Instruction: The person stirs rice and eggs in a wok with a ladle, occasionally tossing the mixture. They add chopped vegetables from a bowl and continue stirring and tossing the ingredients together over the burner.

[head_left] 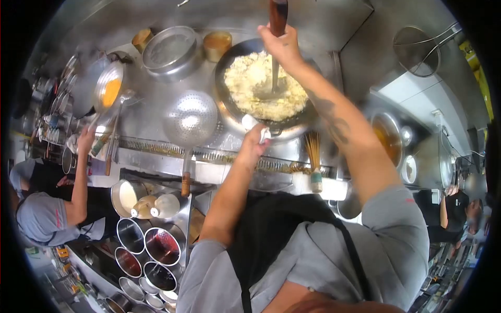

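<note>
A large dark wok (222, 101) sits on the range, filled with pale yellow, crumbly food (245, 78) that looks like egg fried rice. My right hand (284, 44) is closed around a wok spatula (278, 18) by its dark wooden handle. The metal end of that tool is down in the food, so its exact shape is partly hidden. At the near rim of the wok, my left hand (255, 141) grips a folded white cloth (250, 123) pressed against the edge.
Left of the wok lies a perforated skimmer (190, 117); a bamboo wok brush (313, 156) is at the near right. Sauce pots (164, 245) stand lower left. A co-worker (47, 214) at the left holds a pan (109, 86) with orange food. Another person (454, 211) stands far right.
</note>
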